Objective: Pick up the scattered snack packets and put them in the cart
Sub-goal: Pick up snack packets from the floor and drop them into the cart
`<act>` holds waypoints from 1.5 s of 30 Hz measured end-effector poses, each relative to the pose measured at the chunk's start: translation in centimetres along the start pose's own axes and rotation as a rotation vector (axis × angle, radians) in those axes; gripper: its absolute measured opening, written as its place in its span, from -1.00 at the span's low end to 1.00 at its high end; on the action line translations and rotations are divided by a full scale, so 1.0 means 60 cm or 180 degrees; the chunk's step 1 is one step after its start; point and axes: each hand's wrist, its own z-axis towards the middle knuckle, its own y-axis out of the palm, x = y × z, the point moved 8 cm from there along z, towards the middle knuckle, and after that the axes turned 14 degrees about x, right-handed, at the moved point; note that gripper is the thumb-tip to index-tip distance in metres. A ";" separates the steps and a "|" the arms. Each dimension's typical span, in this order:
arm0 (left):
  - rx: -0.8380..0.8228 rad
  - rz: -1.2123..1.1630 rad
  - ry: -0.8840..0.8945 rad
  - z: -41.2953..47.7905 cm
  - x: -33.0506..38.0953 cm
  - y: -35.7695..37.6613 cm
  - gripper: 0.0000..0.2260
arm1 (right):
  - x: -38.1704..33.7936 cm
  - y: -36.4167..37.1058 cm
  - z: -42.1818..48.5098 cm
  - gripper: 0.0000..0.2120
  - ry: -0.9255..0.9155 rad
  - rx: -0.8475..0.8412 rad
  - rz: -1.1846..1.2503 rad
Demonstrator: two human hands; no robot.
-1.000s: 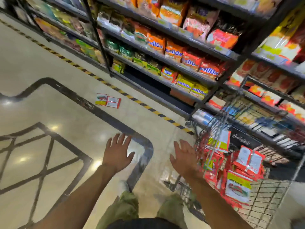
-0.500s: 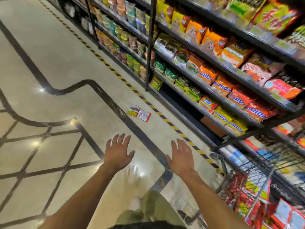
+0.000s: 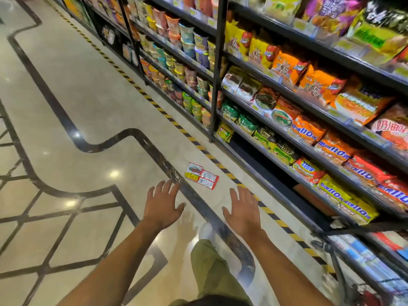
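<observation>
— Where the dark inlay band (image 3: 154,146) crosses the pale floor (image 3: 92,89), we see the snack packets (image 3: 201,177) lying flat in a small cluster, touching one another.

— We count three, we think: one face up with a yellow strip, two red ones showing white labels. They sit between the band and the yellow-and-black striped tape (image 3: 167,117) that runs along the foot of the shelves (image 3: 260,109).

— And relative to our hands?

— They lie just beyond the fingertips, ahead of the gap between the two hands. The left hand (image 3: 162,205) is the nearer, but neither one touches them.

— How do we hold the left hand?

— Palm down, fingers straight and fanned apart, thumb out to the side, with nothing in it. It hovers over the band.

— The right hand (image 3: 241,209)?

— The same: flat, palm down, fingers spread and pointing forward, carrying nothing. Both bare forearms reach out from the bottom edge, roughly parallel.

— Where is the cart (image 3: 339,272)?

— Only a dark corner of its frame shows at the lower right, well apart from the packets. What is in it is too blurred for us to tell.
</observation>
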 end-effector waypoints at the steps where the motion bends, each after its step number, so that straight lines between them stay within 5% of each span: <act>1: 0.0013 0.0030 -0.0001 0.034 -0.006 -0.005 -0.30 | -0.004 0.007 0.035 -0.27 -0.0030 -0.0040 0.0034; 10: -0.0090 0.0049 0.0076 0.277 -0.033 0.003 -0.32 | -0.038 0.058 0.272 -0.28 -0.0101 -0.0192 0.0093; 18: -0.0350 -0.0076 0.0371 0.483 -0.057 0.147 -0.36 | -0.026 0.197 0.427 -0.28 0.0004 -0.0375 0.0082; 32: -0.1046 -0.0040 0.0716 0.750 -0.132 0.647 -0.38 | -0.013 0.668 0.617 -0.22 0.0331 -0.1004 0.0160; 41: -0.1455 0.0096 0.0561 0.848 -0.173 1.080 -0.37 | 0.032 1.142 0.673 -0.20 0.0392 -0.1327 0.0354; 45: -0.1620 -0.0152 0.0059 0.879 -0.193 1.247 -0.32 | 0.053 1.328 0.689 -0.18 0.0408 -0.1492 0.0409</act>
